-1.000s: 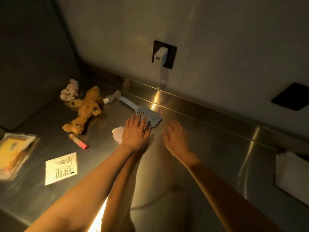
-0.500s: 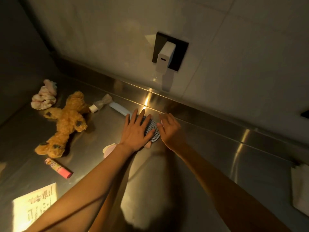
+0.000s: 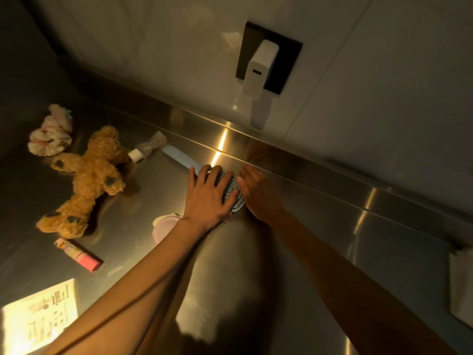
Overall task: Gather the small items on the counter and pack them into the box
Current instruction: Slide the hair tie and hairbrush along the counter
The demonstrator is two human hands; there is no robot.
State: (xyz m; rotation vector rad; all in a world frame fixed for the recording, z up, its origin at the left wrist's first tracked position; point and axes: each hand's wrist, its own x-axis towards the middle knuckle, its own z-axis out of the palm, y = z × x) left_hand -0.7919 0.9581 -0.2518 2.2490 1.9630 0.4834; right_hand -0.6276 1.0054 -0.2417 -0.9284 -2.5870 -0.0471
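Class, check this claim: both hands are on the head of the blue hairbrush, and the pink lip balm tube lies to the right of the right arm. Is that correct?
One detail is wrong. The head view shows the left hand and right hand on the blue hairbrush head, but the pink lip balm tube lies left of the left arm, near the teddy bear.

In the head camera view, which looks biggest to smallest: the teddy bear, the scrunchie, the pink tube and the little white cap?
1. Teddy bear, clearly the largest.
2. Scrunchie.
3. Pink tube, close to the scrunchie in length but much thinner; it lies nearer the camera, so this ranking is unsure.
4. White cap, the smallest.
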